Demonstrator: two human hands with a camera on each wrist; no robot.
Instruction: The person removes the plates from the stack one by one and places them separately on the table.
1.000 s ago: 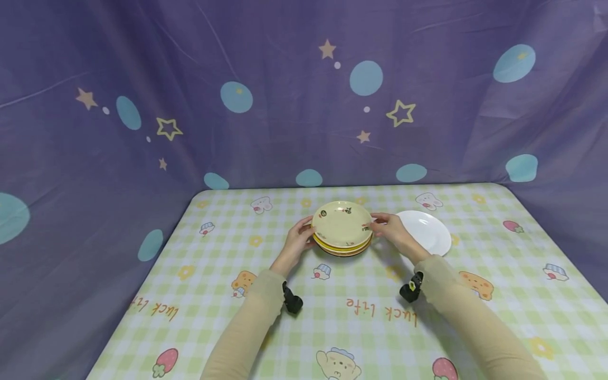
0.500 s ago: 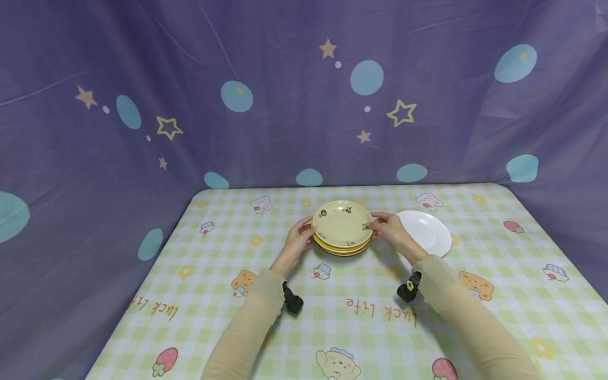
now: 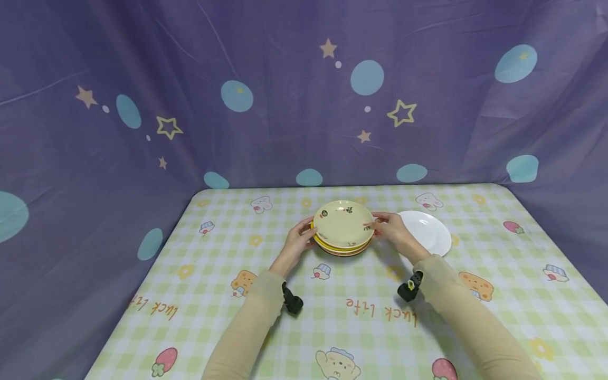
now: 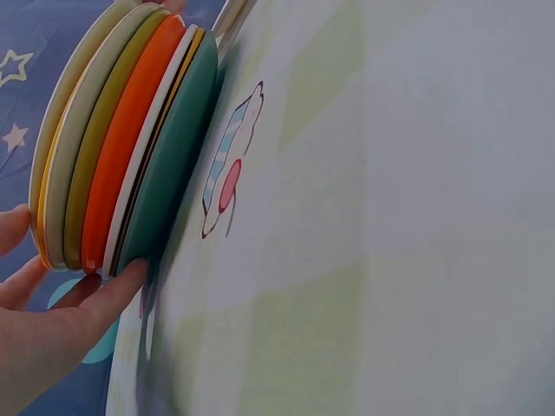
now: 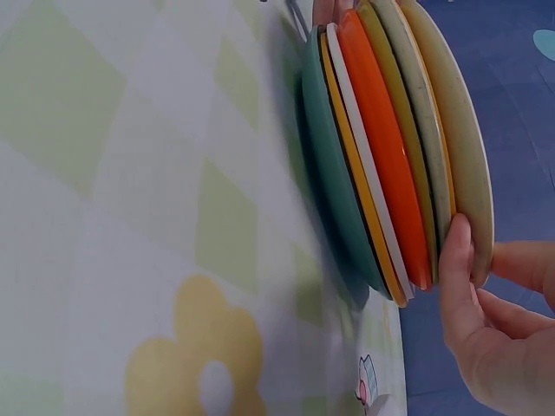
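Note:
A stack of several plates (image 4: 130,156) sits near the table's middle in the head view. Its top plate (image 3: 343,226) is cream with small dark and red motifs. Side on, the wrist views show olive, orange, white and yellow edges, with a teal plate (image 5: 334,173) at the bottom. My left hand (image 3: 295,244) holds the stack's left edge, thumb by the top rim and a finger against the teal plate. On the opposite side, my right hand (image 3: 395,233) pinches the cream plate's rim; in the right wrist view its fingers (image 5: 460,269) lie at the upper plates.
Just right of my right hand lies a white plate (image 3: 429,234), partly hidden by my forearm. A green and white checked cloth (image 3: 370,343) with cartoon prints covers the table. A purple star-patterned curtain (image 3: 285,148) hangs behind and to the left.
The cream top plate has shifted very slightly to the right on the stack. My right fingers have changed position a little at its rim, while my left hand stays nearly still.

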